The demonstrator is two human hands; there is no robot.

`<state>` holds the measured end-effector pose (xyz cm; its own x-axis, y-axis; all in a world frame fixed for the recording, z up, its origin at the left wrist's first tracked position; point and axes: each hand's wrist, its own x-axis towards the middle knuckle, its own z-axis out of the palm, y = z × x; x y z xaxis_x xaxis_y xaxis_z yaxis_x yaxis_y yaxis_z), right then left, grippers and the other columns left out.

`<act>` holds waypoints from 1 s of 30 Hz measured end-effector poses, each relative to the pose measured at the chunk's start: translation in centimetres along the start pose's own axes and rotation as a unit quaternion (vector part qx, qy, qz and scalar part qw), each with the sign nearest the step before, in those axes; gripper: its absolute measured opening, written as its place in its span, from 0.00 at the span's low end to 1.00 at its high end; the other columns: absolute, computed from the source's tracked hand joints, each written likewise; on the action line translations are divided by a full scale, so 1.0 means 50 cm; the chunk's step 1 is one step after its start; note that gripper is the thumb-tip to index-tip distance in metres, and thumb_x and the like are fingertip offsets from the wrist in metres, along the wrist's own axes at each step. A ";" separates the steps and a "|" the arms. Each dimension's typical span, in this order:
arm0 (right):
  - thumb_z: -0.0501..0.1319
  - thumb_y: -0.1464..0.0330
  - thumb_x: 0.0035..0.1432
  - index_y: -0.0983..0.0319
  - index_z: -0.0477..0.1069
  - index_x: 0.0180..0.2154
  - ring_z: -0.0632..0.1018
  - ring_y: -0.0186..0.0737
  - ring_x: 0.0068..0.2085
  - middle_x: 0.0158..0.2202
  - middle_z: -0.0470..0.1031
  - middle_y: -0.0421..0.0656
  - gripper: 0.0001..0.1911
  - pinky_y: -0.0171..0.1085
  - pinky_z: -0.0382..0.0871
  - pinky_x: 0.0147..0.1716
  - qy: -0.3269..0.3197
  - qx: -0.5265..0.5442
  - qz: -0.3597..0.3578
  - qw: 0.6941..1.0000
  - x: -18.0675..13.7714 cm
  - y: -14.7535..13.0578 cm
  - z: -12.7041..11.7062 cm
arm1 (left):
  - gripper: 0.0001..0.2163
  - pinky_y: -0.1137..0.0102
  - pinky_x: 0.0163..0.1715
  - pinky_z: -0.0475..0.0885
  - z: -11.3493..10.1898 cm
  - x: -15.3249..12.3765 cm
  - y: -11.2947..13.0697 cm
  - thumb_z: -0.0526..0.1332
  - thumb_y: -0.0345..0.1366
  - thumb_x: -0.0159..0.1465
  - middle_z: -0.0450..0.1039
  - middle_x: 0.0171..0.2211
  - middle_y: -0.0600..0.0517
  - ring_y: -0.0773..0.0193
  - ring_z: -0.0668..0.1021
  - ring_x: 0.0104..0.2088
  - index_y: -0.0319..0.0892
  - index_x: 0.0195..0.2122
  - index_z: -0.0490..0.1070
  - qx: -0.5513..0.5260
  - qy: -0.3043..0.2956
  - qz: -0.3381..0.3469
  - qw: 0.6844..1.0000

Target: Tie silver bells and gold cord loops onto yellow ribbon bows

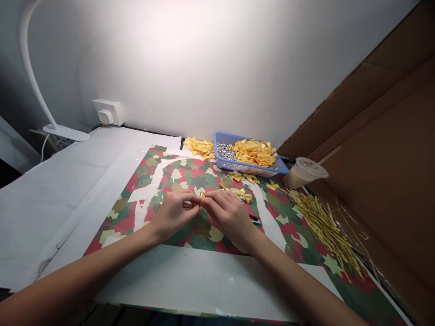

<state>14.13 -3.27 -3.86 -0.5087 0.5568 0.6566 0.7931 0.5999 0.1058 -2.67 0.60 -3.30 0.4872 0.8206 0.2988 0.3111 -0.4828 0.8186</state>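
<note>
Over the middle of the patterned sheet point(204, 170), my left hand point(176, 210) and my right hand point(230, 215) meet at the fingertips. Both pinch a small yellow ribbon bow point(202, 195), most of it hidden by the fingers. Just past my right hand lies a yellow bow with a silver bell point(246, 196). Partly covered by that hand is a small tool with a red and dark handle point(254, 219). Several loose yellow bows point(251, 178) are spread in front of a blue basket point(246, 169), which holds silver bells point(225, 151) and many bows point(255, 152).
Left of the basket is a pile of yellow bows point(200, 147). A lidded drink cup with a straw point(303, 173) and a bundle of thin golden strips point(328, 233) stand and lie at right, beside a cardboard wall point(380, 136). A white lamp point(32, 81) stands far left.
</note>
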 end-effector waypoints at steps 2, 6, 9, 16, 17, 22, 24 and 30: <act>0.51 0.77 0.63 0.64 0.69 0.37 0.73 0.41 0.35 0.34 0.77 0.47 0.09 0.38 0.66 0.33 0.017 0.018 -0.002 1.000 -0.005 0.000 0.001 | 0.07 0.73 0.27 0.76 0.001 0.000 0.002 0.58 0.30 0.56 0.78 0.28 0.51 0.64 0.78 0.29 0.42 0.28 0.77 -0.011 0.000 -0.013 1.000; 0.52 0.79 0.62 0.63 0.66 0.37 0.73 0.42 0.37 0.34 0.76 0.48 0.08 0.40 0.70 0.36 0.050 0.085 0.020 0.995 -0.011 -0.009 0.001 | 0.06 0.72 0.30 0.77 0.000 0.001 0.003 0.60 0.33 0.56 0.79 0.30 0.50 0.62 0.79 0.31 0.41 0.29 0.78 -0.041 -0.011 -0.041 0.998; 0.53 0.81 0.60 0.62 0.64 0.38 0.74 0.42 0.38 0.34 0.76 0.48 0.09 0.40 0.72 0.36 0.068 0.147 0.041 0.986 -0.009 -0.017 -0.007 | 0.06 0.71 0.33 0.78 -0.003 0.004 0.000 0.61 0.34 0.56 0.80 0.31 0.50 0.62 0.80 0.32 0.41 0.30 0.78 -0.049 -0.020 -0.059 0.997; 0.54 0.81 0.60 0.60 0.63 0.39 0.73 0.39 0.37 0.33 0.73 0.45 0.11 0.40 0.72 0.35 0.112 0.238 0.095 0.960 -0.004 -0.029 -0.037 | 0.06 0.68 0.35 0.79 -0.002 0.007 -0.002 0.62 0.34 0.57 0.80 0.32 0.49 0.61 0.81 0.33 0.40 0.31 0.79 -0.050 -0.012 -0.073 0.996; 0.54 0.81 0.60 0.60 0.63 0.39 0.74 0.39 0.37 0.33 0.73 0.44 0.11 0.40 0.72 0.35 0.113 0.246 0.103 0.957 -0.006 -0.032 -0.041 | 0.06 0.68 0.35 0.79 -0.001 0.007 -0.001 0.61 0.33 0.57 0.80 0.33 0.49 0.61 0.81 0.33 0.40 0.31 0.79 -0.050 -0.009 -0.075 0.996; 0.55 0.81 0.59 0.60 0.64 0.39 0.74 0.38 0.36 0.33 0.73 0.43 0.12 0.39 0.71 0.34 0.108 0.292 0.133 0.941 -0.017 -0.053 -0.059 | 0.07 0.71 0.33 0.79 -0.001 0.006 -0.001 0.61 0.32 0.57 0.80 0.33 0.50 0.63 0.80 0.32 0.41 0.33 0.79 -0.053 0.004 -0.073 0.996; 0.55 0.81 0.58 0.59 0.64 0.39 0.75 0.38 0.35 0.32 0.73 0.43 0.12 0.38 0.72 0.33 0.109 0.314 0.146 0.932 -0.020 -0.065 -0.066 | 0.07 0.71 0.33 0.79 -0.001 0.005 -0.004 0.61 0.32 0.57 0.80 0.34 0.51 0.64 0.80 0.32 0.42 0.33 0.79 -0.057 0.004 -0.072 0.996; 0.54 0.81 0.59 0.59 0.65 0.38 0.77 0.37 0.35 0.31 0.73 0.42 0.12 0.36 0.74 0.32 0.108 0.390 0.189 0.895 -0.024 -0.097 -0.079 | 0.07 0.70 0.31 0.79 -0.001 0.006 -0.006 0.62 0.33 0.57 0.79 0.33 0.49 0.63 0.80 0.31 0.41 0.33 0.79 -0.071 0.007 -0.084 0.994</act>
<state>12.21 -9.14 -2.22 -0.1109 0.7309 0.6734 0.3771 0.6578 -0.6520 -2.67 1.00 -3.45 0.4258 0.8908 0.1588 0.2686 -0.2920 0.9179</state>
